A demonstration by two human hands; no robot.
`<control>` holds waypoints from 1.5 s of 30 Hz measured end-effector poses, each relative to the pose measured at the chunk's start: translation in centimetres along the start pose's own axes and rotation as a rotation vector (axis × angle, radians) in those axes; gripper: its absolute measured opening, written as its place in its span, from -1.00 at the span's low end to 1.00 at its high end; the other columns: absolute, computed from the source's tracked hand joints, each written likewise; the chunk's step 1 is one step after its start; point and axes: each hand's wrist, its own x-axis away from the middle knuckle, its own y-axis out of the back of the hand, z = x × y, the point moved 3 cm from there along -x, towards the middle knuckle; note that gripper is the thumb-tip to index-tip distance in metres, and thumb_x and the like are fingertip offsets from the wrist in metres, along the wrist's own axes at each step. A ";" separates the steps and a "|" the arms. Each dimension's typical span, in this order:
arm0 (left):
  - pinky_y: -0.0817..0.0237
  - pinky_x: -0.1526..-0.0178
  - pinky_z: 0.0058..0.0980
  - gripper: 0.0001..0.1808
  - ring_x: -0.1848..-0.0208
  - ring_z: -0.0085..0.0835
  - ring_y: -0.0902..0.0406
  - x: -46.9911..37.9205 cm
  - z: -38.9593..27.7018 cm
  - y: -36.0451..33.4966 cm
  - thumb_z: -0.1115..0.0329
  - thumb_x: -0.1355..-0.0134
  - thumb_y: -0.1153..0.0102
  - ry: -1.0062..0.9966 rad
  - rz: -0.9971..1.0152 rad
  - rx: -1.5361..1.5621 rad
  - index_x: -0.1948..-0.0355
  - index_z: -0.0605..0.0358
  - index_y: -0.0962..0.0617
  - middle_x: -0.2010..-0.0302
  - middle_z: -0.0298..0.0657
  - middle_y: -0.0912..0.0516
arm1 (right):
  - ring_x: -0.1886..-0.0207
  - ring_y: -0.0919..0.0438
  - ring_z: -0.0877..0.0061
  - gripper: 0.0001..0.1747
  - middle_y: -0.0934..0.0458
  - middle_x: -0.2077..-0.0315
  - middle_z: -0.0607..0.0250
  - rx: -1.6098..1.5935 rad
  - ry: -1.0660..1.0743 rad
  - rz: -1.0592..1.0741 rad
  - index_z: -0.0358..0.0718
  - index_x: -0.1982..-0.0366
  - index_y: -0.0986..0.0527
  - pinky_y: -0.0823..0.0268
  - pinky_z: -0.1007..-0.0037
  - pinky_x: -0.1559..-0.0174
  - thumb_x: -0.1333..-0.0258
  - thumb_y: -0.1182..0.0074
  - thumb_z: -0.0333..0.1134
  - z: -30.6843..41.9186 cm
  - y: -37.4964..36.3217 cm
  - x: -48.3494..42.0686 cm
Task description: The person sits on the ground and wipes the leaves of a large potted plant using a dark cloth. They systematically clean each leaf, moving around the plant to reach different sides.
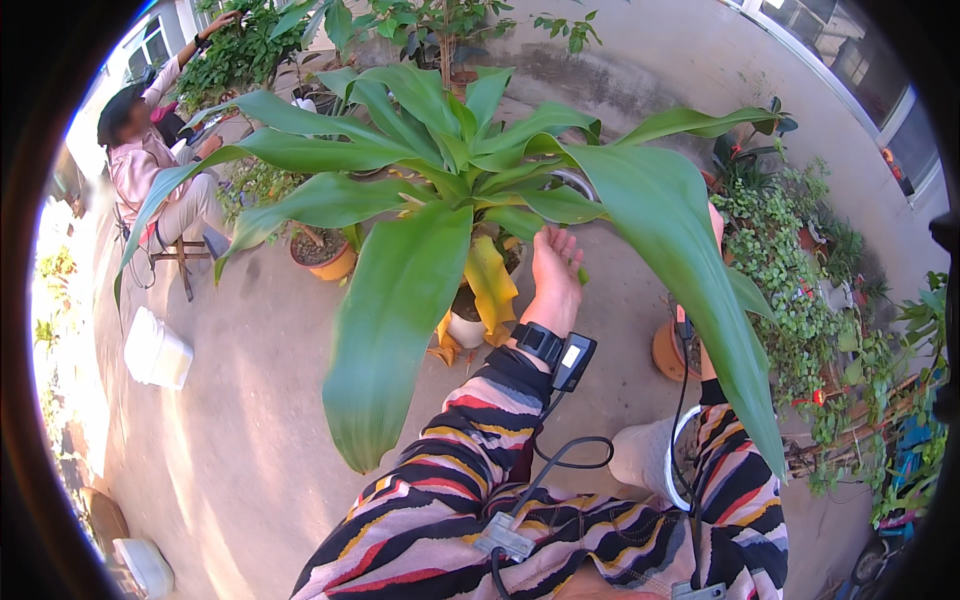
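A large potted plant (405,277) with long, broad green leaves fills the middle of the view. One yellowed leaf (491,281) hangs beside its white pot (466,330). My left hand (555,274) is at the plant's lower right leaves, palm partly visible and fingers loosely curled. A small green bit (583,276) shows at its edge; whether the hand holds it is unclear. My right hand (716,225) is mostly hidden behind a wide drooping leaf (675,217), with only a sliver visible past the edge. What its fingers do cannot be seen.
A white bucket (649,454) stands by my right forearm, near an orange pot (671,352). Trailing plants (787,277) line the wall. At left, a seated person (150,165) reaches into foliage; a white bucket (157,349) stands nearer. Cables (555,457) run along my arms.
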 end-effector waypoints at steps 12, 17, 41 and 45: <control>-0.14 -0.38 -0.20 -0.35 -0.34 -0.25 -0.38 -0.4 0.1 -1.2 -0.14 -0.48 0.24 0.066 0.255 0.114 -0.34 0.13 -0.37 -0.31 -0.19 -0.48 | 0.05 -0.63 0.21 -0.45 -0.68 0.11 0.02 -0.226 0.095 0.250 -0.24 -0.01 -0.61 -0.44 0.23 -0.02 -0.01 -0.36 -0.09 1.8 3.1 -3.0; -0.29 -0.31 -0.19 -0.38 -0.31 -0.19 -0.42 0.6 0.1 -1.7 -0.15 -0.51 0.31 0.157 0.290 0.084 -0.28 0.09 -0.44 -0.28 -0.17 -0.51 | 0.04 -0.64 0.24 -0.43 -0.69 0.10 0.03 -0.338 0.140 0.317 -0.24 -0.02 -0.61 -0.45 0.25 -0.02 -0.01 -0.37 -0.07 1.3 6.1 -4.3; -0.24 -0.35 -0.28 -0.34 -0.36 -0.27 -0.38 -1.7 6.8 -4.4 -0.09 -0.51 0.14 0.249 0.380 -0.102 -0.39 0.22 -0.33 -0.37 -0.16 -0.42 | -0.13 -0.57 0.06 -0.51 -0.32 -0.36 0.04 0.733 0.248 0.321 -0.16 0.00 -0.66 -0.41 0.11 -0.17 -0.02 -0.26 -0.11 0.2 12.3 -22.7; -0.25 -0.34 -0.28 -0.36 -0.35 -0.28 -0.39 -2.9 6.5 -4.5 -0.08 -0.51 0.14 0.250 0.381 -0.107 -0.38 0.22 -0.33 -0.35 -0.17 -0.43 | -0.11 -0.59 0.15 -0.43 -0.54 -0.15 0.10 0.828 0.200 0.443 -0.07 -0.03 -0.66 -0.46 0.17 -0.10 0.01 -0.27 0.05 -1.2 10.9 -23.9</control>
